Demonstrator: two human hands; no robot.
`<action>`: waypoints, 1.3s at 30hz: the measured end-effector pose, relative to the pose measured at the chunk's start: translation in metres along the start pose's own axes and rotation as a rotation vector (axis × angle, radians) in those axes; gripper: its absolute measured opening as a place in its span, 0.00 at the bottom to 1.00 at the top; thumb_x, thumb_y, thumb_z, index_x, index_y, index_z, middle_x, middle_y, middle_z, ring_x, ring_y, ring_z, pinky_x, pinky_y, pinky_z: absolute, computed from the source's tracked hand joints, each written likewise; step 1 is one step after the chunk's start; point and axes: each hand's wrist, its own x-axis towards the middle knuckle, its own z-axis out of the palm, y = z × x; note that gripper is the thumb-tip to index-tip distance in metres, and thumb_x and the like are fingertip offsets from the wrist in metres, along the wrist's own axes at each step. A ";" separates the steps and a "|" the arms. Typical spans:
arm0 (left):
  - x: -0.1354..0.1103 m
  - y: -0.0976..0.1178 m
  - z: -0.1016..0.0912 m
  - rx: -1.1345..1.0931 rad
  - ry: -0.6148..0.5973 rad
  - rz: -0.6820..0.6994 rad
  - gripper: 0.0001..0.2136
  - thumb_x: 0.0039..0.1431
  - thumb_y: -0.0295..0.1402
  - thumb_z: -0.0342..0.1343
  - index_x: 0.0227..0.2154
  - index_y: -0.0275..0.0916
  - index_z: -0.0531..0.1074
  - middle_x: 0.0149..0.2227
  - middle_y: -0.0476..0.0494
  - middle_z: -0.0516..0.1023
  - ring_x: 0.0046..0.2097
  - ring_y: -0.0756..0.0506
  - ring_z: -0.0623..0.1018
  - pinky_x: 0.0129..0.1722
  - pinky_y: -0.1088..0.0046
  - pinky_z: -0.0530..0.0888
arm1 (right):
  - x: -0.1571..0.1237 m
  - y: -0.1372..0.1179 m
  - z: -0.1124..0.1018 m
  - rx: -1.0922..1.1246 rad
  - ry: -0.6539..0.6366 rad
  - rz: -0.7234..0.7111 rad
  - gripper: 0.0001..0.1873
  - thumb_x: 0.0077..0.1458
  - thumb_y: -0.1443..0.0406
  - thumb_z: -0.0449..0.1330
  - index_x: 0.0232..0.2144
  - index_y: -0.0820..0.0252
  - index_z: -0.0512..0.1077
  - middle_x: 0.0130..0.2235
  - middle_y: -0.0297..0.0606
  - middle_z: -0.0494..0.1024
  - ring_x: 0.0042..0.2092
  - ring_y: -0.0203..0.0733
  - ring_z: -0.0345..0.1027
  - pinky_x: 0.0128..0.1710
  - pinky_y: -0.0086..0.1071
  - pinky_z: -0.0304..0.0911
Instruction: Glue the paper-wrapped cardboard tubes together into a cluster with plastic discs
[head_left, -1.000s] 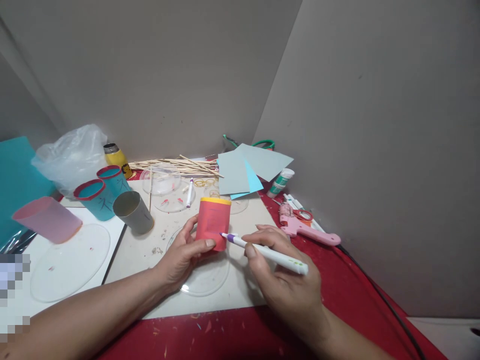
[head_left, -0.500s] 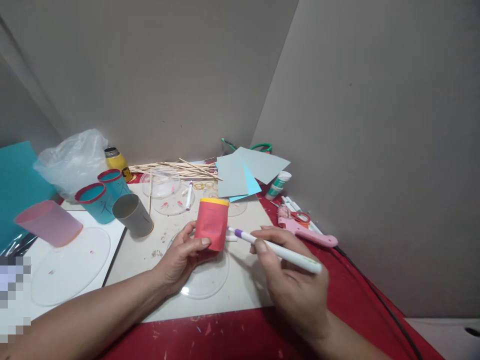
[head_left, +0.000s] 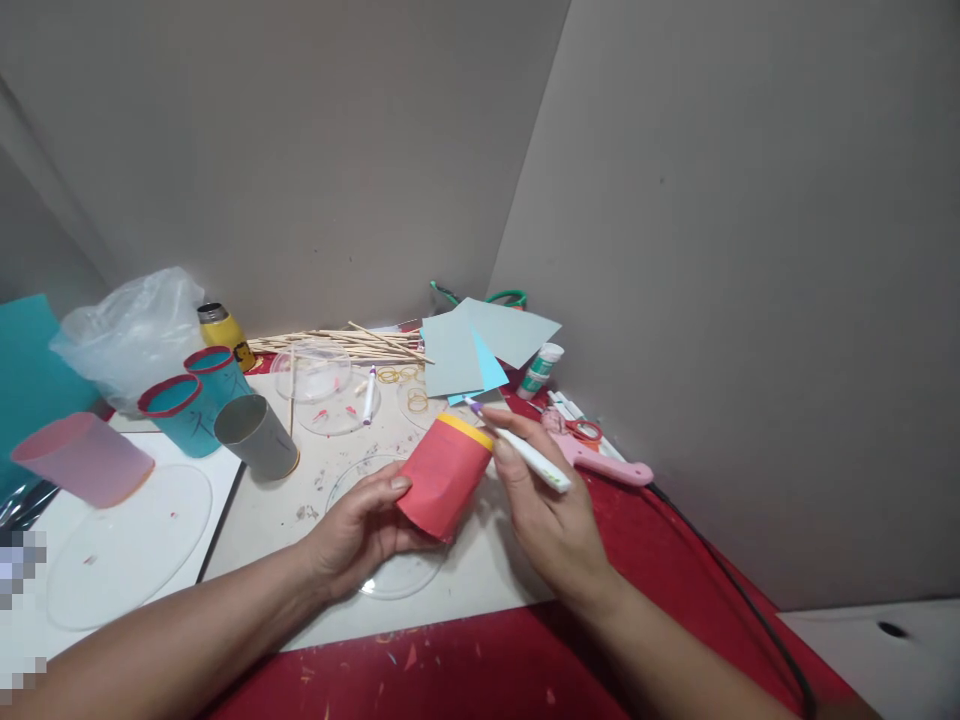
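A red paper cylinder (head_left: 444, 480) with a yellow rim is gripped near its lower left side by my left hand (head_left: 367, 520). It tilts to the right, above a clear round plastic disc (head_left: 405, 580). Between the thumb and fingers of my right hand (head_left: 551, 510) sits a white marker (head_left: 532, 460) with a purple tip end, pointing up and left. That hand is right beside the cylinder's yellow rim; whether its fingers touch the rim I cannot tell. No writing shows on the side of the cylinder facing me.
Teal cylinders (head_left: 180, 415) with red rims, a grey cylinder (head_left: 259, 440) and a pink one (head_left: 90, 460) stand at left. Wooden sticks (head_left: 337, 343), grey paper sheets (head_left: 454, 350) and a yellow bottle (head_left: 225, 335) lie or stand behind. At right are a pink glue gun (head_left: 611, 465) and red-handled scissors (head_left: 585, 431).
My left hand has turned and tilted the red cylinder, so its purple marks no longer show. My right hand with the marker has moved up and left to the rim. The view has shifted slightly.
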 end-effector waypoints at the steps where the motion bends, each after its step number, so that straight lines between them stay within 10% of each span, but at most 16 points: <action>1: 0.000 -0.001 0.000 -0.019 -0.002 -0.003 0.19 0.55 0.39 0.66 0.47 0.35 0.78 0.46 0.34 0.79 0.44 0.41 0.78 0.44 0.62 0.78 | 0.000 0.000 0.001 0.009 -0.007 0.004 0.13 0.68 0.59 0.56 0.51 0.54 0.74 0.50 0.40 0.82 0.50 0.42 0.78 0.47 0.36 0.74; 14: -0.001 0.000 0.004 0.068 0.022 -0.060 0.31 0.50 0.38 0.73 0.55 0.41 0.67 0.52 0.39 0.74 0.44 0.45 0.78 0.44 0.66 0.78 | -0.005 0.000 0.000 -0.090 0.098 -0.041 0.08 0.65 0.63 0.60 0.44 0.55 0.77 0.43 0.37 0.84 0.45 0.42 0.79 0.45 0.35 0.74; 26: 0.002 0.003 0.002 -0.038 0.067 0.013 0.21 0.57 0.41 0.67 0.50 0.38 0.71 0.49 0.38 0.76 0.45 0.43 0.79 0.43 0.65 0.79 | -0.004 0.004 0.001 -0.094 0.116 -0.150 0.10 0.65 0.67 0.59 0.47 0.54 0.76 0.45 0.35 0.84 0.46 0.37 0.78 0.46 0.29 0.73; 39: 0.002 -0.003 0.000 0.195 0.094 0.026 0.46 0.48 0.39 0.74 0.65 0.43 0.54 0.58 0.32 0.69 0.52 0.39 0.77 0.55 0.58 0.72 | -0.001 0.004 -0.006 -0.169 0.162 -0.248 0.13 0.63 0.72 0.61 0.47 0.52 0.76 0.43 0.33 0.82 0.46 0.36 0.75 0.49 0.31 0.68</action>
